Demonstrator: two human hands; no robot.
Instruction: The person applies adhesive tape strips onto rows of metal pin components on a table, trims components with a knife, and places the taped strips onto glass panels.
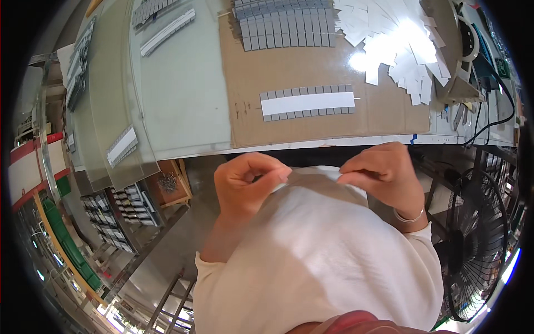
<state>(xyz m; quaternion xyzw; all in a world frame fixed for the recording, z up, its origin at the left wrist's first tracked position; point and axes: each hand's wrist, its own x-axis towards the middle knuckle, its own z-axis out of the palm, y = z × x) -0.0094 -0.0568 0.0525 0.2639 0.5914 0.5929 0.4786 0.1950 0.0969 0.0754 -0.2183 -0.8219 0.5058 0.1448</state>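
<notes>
My left hand [245, 181] is raised in front of my body, just off the table's front edge, its thumb and forefinger pressed together in a pinch. At about the same height, my right hand [384, 175] has its fingers curled in and its thumb drawn close to the forefinger. Anything between either hand's fingertips is too small to make out. Beyond the hands, on the brown cardboard [245, 67], lies a row of grey tabs [306, 116] with a white strip [307, 103] along its middle. A thin pale end sticks out at its right. Neither hand touches it.
Stacked grey tab rows [289, 33] lie at the back, with loose white cards [420, 72] to their right. Glass sheets [178, 100] cover the left side, one bearing a short tab row [122, 146]. A black fan [473, 239] stands at right; cables [503, 119] hang nearby.
</notes>
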